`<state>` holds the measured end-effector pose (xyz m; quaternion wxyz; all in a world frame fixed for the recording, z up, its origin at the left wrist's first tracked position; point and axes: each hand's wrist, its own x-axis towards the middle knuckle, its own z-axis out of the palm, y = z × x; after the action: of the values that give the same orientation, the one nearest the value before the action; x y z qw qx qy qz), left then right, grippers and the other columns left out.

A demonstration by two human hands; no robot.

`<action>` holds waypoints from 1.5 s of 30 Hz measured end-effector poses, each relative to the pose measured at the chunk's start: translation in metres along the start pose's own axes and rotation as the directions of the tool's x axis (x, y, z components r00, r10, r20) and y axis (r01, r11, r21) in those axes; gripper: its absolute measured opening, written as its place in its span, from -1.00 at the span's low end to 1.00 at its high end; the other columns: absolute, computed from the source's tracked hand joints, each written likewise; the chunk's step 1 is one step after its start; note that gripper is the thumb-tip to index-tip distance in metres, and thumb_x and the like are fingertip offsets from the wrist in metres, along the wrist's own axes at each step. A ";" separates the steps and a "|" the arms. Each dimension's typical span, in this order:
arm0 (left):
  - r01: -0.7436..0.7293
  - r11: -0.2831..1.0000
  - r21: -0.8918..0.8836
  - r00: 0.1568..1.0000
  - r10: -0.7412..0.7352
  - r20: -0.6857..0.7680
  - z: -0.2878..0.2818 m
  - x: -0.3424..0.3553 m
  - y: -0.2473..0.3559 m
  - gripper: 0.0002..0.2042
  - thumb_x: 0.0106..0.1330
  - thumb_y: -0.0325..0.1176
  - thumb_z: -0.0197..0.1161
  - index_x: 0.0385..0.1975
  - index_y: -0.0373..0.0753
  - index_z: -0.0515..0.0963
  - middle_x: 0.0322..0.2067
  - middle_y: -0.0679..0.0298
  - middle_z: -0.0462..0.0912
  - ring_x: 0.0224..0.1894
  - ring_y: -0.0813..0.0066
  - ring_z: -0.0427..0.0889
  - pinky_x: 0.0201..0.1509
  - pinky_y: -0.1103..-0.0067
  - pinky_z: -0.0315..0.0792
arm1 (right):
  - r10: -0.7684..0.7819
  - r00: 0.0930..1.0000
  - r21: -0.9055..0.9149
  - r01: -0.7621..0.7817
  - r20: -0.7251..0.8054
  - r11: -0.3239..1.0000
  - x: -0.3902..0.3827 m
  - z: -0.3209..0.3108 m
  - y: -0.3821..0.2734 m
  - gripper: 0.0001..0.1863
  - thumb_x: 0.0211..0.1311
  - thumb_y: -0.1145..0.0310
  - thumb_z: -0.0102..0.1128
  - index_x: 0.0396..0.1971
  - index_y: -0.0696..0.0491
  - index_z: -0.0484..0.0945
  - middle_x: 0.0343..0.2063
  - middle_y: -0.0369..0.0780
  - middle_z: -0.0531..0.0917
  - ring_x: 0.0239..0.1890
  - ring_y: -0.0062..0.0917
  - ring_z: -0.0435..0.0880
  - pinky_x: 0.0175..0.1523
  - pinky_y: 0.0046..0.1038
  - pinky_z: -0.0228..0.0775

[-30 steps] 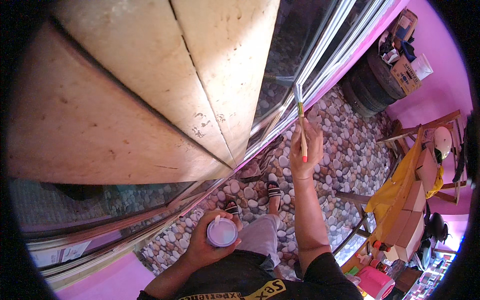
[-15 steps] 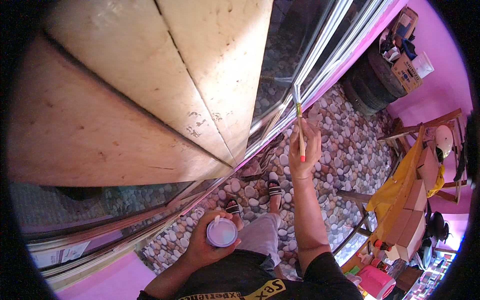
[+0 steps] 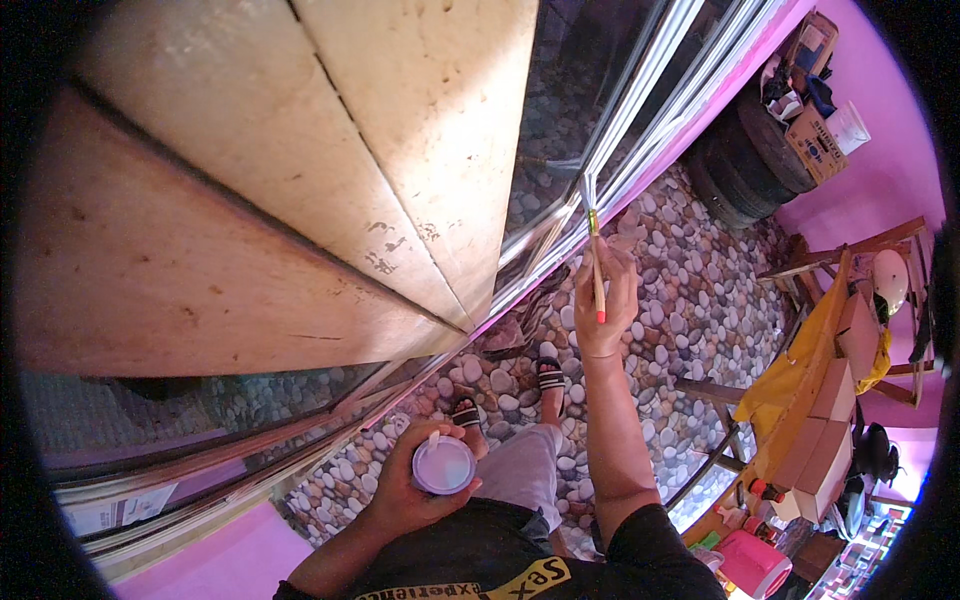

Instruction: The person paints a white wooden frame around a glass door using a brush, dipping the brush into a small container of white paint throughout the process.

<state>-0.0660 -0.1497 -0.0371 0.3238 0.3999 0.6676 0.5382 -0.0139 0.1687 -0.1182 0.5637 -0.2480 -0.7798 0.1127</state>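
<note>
My right hand point(image 3: 608, 300) is closed around the wooden handle of a paintbrush point(image 3: 598, 265), whose handle ends in a red tip. The whitish bristles rest against the white window frame point(image 3: 612, 150), near where its bars meet. Low in front of my body, my left hand point(image 3: 415, 490) is wrapped round a small round cup point(image 3: 444, 466) holding pale, whitish paint. A light strip sticks up at the cup's far rim.
Large wooden panels point(image 3: 300, 200) fill the upper left beside dark glass. Stacked tires point(image 3: 750, 165) stand by the pink wall at the upper right. A wooden table with a yellow cloth point(image 3: 795, 355) and cardboard boxes point(image 3: 825, 440) lies to the right. The floor point(image 3: 690, 290) has a pebble pattern.
My right hand and the brush have shifted very slightly to the left and down along the frame. The left hand keeps its hold on the cup, unmoved.
</note>
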 end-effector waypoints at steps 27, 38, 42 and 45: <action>0.027 0.999 -0.031 1.000 -0.027 -0.005 0.005 -0.004 -0.004 -0.29 0.03 -0.52 0.56 0.18 -0.22 0.29 0.06 0.11 0.46 0.15 0.26 0.49 0.25 0.38 0.36 | 0.108 0.989 0.052 -0.113 0.097 0.992 -0.023 0.002 0.011 -0.72 0.16 0.62 0.31 -0.10 0.17 0.58 -0.26 -0.05 0.64 -0.26 -0.21 0.68 -0.17 -0.34 0.56; -0.056 0.998 0.002 0.998 0.056 -0.020 0.006 -0.004 0.003 -0.29 0.03 -0.53 0.55 0.19 -0.21 0.28 0.05 0.13 0.48 0.09 0.27 0.55 0.21 0.37 0.40 | 0.126 0.980 -0.009 -0.126 0.152 0.992 -0.020 -0.013 0.001 -0.70 0.17 0.61 0.31 -0.07 0.13 0.56 -0.28 -0.06 0.64 -0.29 -0.18 0.69 -0.20 -0.32 0.59; -0.021 0.999 -0.039 0.999 0.019 -0.035 0.008 -0.007 0.003 -0.28 0.01 -0.50 0.56 0.17 -0.20 0.28 0.05 0.11 0.52 0.10 0.27 0.55 0.22 0.34 0.40 | 0.142 0.973 0.018 -0.148 0.183 0.989 -0.019 -0.020 0.001 -0.74 0.16 0.59 0.30 -0.12 0.14 0.59 -0.28 -0.07 0.65 -0.26 -0.16 0.67 -0.16 -0.29 0.55; -0.017 0.999 -0.029 0.999 0.016 -0.037 0.008 -0.007 0.005 -0.28 0.00 -0.48 0.57 0.16 -0.20 0.29 0.05 0.11 0.52 0.12 0.27 0.54 0.25 0.33 0.38 | 0.187 0.956 0.015 -0.195 0.227 0.981 -0.010 -0.022 -0.004 -0.74 0.16 0.60 0.29 -0.12 0.13 0.59 -0.28 -0.07 0.65 -0.28 -0.16 0.68 -0.17 -0.30 0.55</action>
<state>-0.0554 -0.1516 -0.0340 0.3129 0.3904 0.6621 0.5578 0.0079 0.1582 -0.1176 0.4630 -0.2973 -0.8086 0.2081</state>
